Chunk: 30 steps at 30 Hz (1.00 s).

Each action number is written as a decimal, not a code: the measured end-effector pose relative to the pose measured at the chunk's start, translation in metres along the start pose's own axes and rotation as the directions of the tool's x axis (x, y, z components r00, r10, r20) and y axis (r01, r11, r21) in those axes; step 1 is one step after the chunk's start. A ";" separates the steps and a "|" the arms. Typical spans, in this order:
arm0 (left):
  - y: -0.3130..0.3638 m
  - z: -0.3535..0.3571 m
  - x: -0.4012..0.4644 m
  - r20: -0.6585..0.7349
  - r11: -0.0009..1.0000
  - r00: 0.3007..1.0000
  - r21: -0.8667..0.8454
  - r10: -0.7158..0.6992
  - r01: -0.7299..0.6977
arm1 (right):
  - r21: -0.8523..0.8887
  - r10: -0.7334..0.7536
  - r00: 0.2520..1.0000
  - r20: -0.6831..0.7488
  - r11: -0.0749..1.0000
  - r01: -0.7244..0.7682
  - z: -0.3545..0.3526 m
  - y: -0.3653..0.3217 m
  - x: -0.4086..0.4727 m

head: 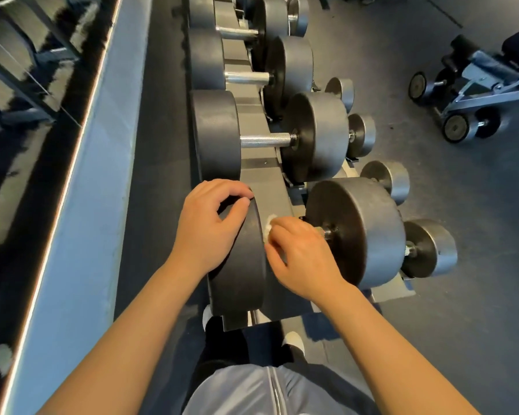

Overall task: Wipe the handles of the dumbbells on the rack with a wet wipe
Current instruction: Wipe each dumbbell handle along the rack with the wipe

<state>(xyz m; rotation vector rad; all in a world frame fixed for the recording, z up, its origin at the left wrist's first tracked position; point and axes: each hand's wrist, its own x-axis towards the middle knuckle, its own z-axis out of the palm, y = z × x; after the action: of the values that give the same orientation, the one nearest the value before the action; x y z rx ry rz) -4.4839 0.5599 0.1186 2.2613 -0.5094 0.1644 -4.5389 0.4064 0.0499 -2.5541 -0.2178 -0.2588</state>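
Nearest dumbbell [354, 232], lying across the rack [261, 181]. Left hand [207, 226] rests over the left weight head [240, 265], fingers loosely curled on its rim, steadying it. Right hand [300, 256] is closed round the handle with the white wet wipe [268, 226] bunched beneath the fingers, close against the left head; only a short bare length of handle [327, 232] shows beside the right head. Risks, as judged: the crumpled wipe may slip from the grip or skip the handle's right end; a hard stroke could roll the dumbbell in its cradle, pinching fingers. Farther dumbbell handles [265, 140] remain to wipe.
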 end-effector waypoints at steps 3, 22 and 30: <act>-0.002 0.000 0.000 -0.011 1.000 1.000 -0.007 -0.003 0.003 | 0.005 -0.076 0.993 0.094 0.997 0.076 0.004 -0.006 0.001; -0.002 0.000 0.000 -0.031 0.993 0.999 -0.114 -0.027 0.023 | 0.249 0.441 0.897 -0.029 0.872 -0.421 -0.007 0.006 0.000; -0.003 0.001 -0.002 -0.017 0.992 0.999 -0.119 -0.029 0.027 | 0.117 0.349 0.923 -0.160 0.936 -0.333 0.011 -0.009 -0.014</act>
<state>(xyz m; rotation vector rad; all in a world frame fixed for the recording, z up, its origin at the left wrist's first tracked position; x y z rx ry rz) -4.4843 0.5616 0.1153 2.1476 -0.4648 0.1375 -4.5527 0.4186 0.0426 -2.4118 0.2784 -0.3327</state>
